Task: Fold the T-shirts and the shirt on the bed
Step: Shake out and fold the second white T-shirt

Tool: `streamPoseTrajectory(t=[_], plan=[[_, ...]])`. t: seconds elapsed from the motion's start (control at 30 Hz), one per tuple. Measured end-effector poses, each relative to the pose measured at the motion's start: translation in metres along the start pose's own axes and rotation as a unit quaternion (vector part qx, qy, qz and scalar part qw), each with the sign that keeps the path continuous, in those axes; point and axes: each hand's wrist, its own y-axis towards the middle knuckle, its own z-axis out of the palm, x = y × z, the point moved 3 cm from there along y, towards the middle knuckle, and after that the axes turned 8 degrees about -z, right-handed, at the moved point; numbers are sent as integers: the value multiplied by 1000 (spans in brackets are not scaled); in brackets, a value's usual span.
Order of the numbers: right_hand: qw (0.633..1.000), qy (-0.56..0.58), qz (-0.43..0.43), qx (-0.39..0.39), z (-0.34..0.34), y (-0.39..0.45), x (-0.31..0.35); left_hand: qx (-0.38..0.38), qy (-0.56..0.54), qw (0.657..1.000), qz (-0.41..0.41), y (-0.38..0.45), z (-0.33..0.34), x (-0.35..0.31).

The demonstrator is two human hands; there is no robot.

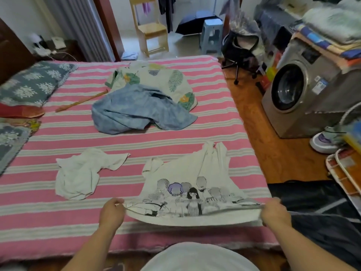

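Hands grip the printed T-shirt point(187, 171) at the near edge of the striped bed point(39, 218), left hand point(112, 211) and right hand point(273, 212) each pinching a hem corner, with a white T-shirt point(78, 173), blue shirt point(136, 110) and leaf-print garment point(156, 79) farther up; washing machine point(304, 90) stickers are unreadable.

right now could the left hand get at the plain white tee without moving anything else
Probably yes. The white tee lies crumpled on the bed just beyond the left hand, with only bare sheet between them. But that hand grips the printed tee, so it must let go first.
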Motion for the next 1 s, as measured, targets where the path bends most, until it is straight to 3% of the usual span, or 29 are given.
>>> streamPoseTrajectory(t=[0.07,0.13,0.2,0.3,0.33,0.4,0.47,0.57,0.6,0.63,0.7,0.73,0.77,0.8,0.83,0.9,0.93,0.97,1.0], plan=[[994,78,78,-17,11,26,-28,-30,7,999,-16,0,-3,9],[984,147,95,-13,32,58,-60,-41,-12,999,-33,-3,-1,20],[969,224,101,-38,21,36,-57,-39,-43,997,-51,-2,3,31],[871,459,165,-54,27,16,-65,-16,-176,976,-124,-5,12,43],[836,515,187,-29,32,10,-68,-17,-232,960,-157,-7,15,47],[803,551,223,35,41,-4,-72,-26,-320,923,-211,-16,18,55],[792,551,252,74,43,-24,-79,-31,-365,893,-261,-28,21,66],[786,541,293,67,52,-44,-93,-71,-419,849,-315,-43,23,80],[781,537,311,73,55,-49,-96,-101,-400,849,-330,-43,21,85],[784,517,333,79,63,-50,-100,-63,-366,865,-336,-44,23,85],[800,468,355,123,67,-56,-90,-11,-157,923,-353,-28,27,97],[808,443,364,137,65,-56,-84,-6,-221,897,-383,-4,32,121],[812,424,374,143,62,-55,-75,2,-344,840,-420,-9,34,117],[812,414,383,153,55,-56,-60,35,-394,824,-405,-6,36,105],[795,437,392,149,51,-53,-48,64,-449,772,-446,-11,35,92],[769,461,410,165,41,-47,-17,123,-478,750,-440,-25,27,44],[758,487,402,164,32,-31,3,121,-474,776,-399,-24,14,5],[770,497,369,155,24,1,12,116,-502,791,-330,-24,0,-36],[806,482,313,144,6,35,30,145,-523,794,-275,-14,-13,-73]])
